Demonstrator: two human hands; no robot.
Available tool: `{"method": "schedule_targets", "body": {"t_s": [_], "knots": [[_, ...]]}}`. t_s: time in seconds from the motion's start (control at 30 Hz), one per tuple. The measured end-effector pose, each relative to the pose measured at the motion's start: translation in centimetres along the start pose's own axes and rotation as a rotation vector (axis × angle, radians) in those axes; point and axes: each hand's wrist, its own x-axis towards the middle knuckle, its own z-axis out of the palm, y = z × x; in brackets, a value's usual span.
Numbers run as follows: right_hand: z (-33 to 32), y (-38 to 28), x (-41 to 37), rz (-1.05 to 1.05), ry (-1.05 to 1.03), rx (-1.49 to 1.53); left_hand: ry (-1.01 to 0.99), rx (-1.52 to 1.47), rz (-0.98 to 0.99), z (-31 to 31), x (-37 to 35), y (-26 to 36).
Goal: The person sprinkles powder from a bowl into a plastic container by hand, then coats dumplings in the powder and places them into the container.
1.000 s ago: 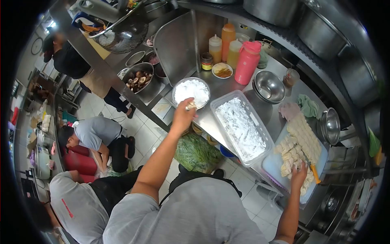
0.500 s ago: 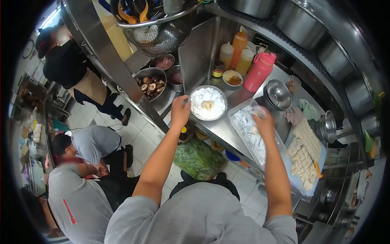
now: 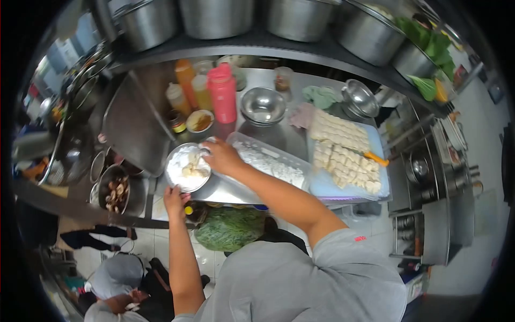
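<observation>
A round metal bowl (image 3: 186, 188) holds white powder with pale dough pieces (image 3: 196, 169) on it. My left hand (image 3: 175, 203) grips the near rim of this bowl with closed fingers. Over the bowl's right side is my right hand (image 3: 221, 156), its fingers closed and dusted white; whatever they hold is too small to make out. Beside it stands a clear plastic tray (image 3: 300, 170) of floured white pieces. Farther right, rows of cut dough (image 3: 343, 163) lie on a light blue board (image 3: 316, 182) with an orange-handled tool (image 3: 376, 158).
Behind the bowls stand a pink bottle (image 3: 222, 96), squeeze bottles and stacked metal bowls (image 3: 263, 106). Large pots (image 3: 300, 20) line the shelf above. Mushrooms (image 3: 117, 194) fill a container at left. Leafy greens (image 3: 229, 228) sit below the counter. Co-workers (image 3: 118, 279) are at lower left.
The view has turned to the right. My right hand has moved from the plastic tray to the powder bowl. My left hand now grips the bowl's near rim, and more dough lies in the powder.
</observation>
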Motion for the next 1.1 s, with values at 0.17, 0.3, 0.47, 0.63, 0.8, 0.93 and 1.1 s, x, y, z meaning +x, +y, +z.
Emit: {"method": "schedule_targets", "body": {"t_s": [0.17,0.3,0.47,0.63,0.8,0.93,1.1], "knots": [[-17.0,11.8,-6.3,0.065,0.004,-0.147,0.038,0.055,0.019,1.2,-0.5,0.2],[-26.0,19.1,-12.0,0.405,-0.200,-0.471,0.217,0.556,0.505,2.8,-2.8,1.6],[-26.6,22.0,-13.4,0.451,-0.382,-0.447,-0.344,0.776,1.048,18.6,-11.8,4.0],[-26.4,22.3,-12.6,0.417,-0.388,-0.433,-0.851,0.950,1.285,31.1,-16.5,-3.1],[-26.3,24.2,-11.9,0.288,-0.407,-0.492,-0.883,1.195,1.495,36.3,-15.3,-6.4],[-26.3,24.5,-11.8,0.255,-0.399,-0.562,-1.100,1.188,1.544,36.8,-12.3,-6.2],[-26.4,24.8,-11.8,0.245,-0.388,-0.473,-1.047,1.211,1.549,37.1,-10.9,-4.9]]}}
